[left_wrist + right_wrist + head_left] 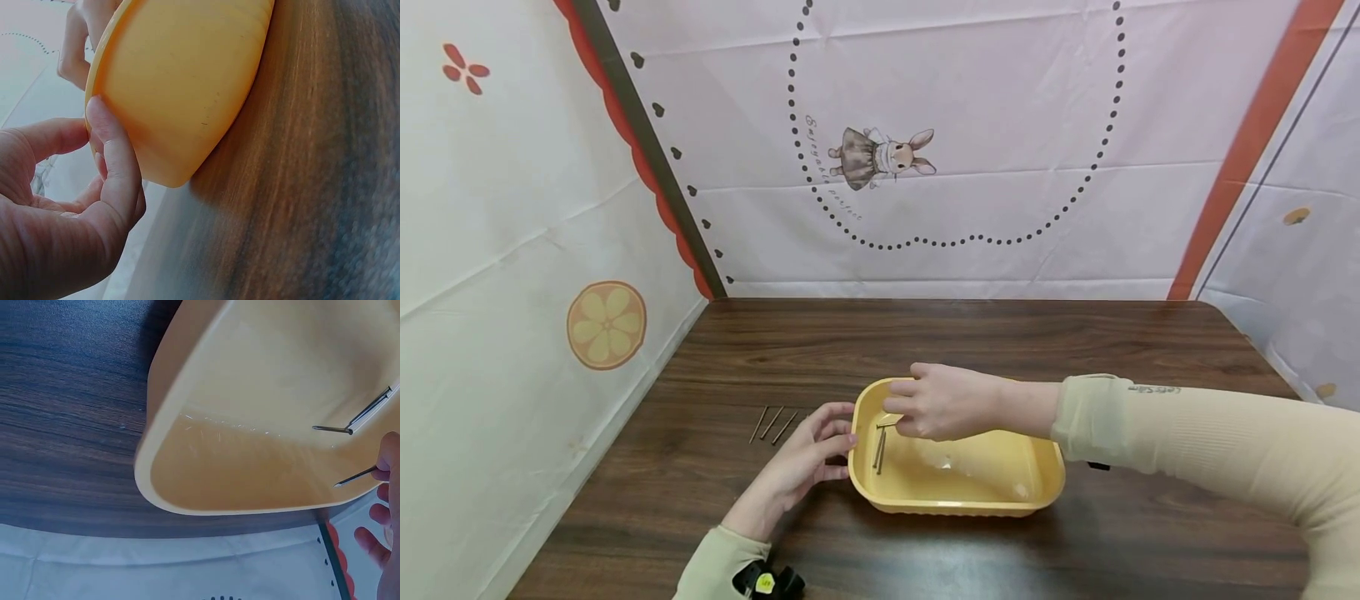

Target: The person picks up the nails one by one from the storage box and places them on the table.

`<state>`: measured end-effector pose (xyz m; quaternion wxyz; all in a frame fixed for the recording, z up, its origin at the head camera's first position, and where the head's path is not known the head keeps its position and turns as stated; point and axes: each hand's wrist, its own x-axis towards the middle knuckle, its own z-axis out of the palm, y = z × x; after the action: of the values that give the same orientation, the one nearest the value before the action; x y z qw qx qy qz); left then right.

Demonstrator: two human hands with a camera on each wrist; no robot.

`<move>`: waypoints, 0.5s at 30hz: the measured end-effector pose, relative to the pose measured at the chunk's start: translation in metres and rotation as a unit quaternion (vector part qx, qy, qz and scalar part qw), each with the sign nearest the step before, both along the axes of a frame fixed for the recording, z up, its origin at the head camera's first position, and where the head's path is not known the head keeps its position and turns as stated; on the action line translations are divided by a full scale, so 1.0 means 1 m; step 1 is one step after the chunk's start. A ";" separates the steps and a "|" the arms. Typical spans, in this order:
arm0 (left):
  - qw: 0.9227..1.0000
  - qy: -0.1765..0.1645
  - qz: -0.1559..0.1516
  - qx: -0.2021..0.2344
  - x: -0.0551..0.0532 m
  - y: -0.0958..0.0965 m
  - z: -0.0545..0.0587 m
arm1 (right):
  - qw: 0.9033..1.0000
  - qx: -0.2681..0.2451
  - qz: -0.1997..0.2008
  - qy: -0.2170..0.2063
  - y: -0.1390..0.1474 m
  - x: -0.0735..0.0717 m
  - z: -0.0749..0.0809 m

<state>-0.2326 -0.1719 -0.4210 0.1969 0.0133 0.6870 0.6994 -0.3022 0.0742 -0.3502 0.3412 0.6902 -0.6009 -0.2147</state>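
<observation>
A yellow plastic basin (955, 505) stands on the table. At its left end my left hand (812, 450) pinches the rim, fingertips against the edge and outer wall (187, 75). My right hand (943, 404) reaches over the basin's left part and pinches a thin metal nail (355, 477), its pointed end showing beyond the fingertips. On the basin floor, two nails (880, 450) lie side by side, and another nail (331, 429) lies at an angle against their end. Several nails (771, 422) lie spaced in a row on the table, left of the basin, partly behind my left hand.
The dark wood table (1000, 342) extends around the basin. Printed cloth (1000, 125) hangs as walls behind it and at both sides. A black wrist device (767, 579) sits on my left sleeve.
</observation>
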 end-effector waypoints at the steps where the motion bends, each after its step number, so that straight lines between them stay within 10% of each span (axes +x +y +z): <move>1: 1.000 0.000 -0.001 0.000 0.000 0.000 0.000 | 1.000 0.000 -0.004 -0.003 0.001 0.000 0.001; 15: 1.000 -0.003 -0.001 -0.005 -0.001 0.000 -0.001 | 0.999 0.006 -0.043 -0.014 0.014 0.003 0.004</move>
<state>-0.2332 -0.1721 -0.4222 0.1993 0.0109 0.6900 0.6957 -0.2997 0.0886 -0.3459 0.3190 0.6688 -0.6333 -0.2236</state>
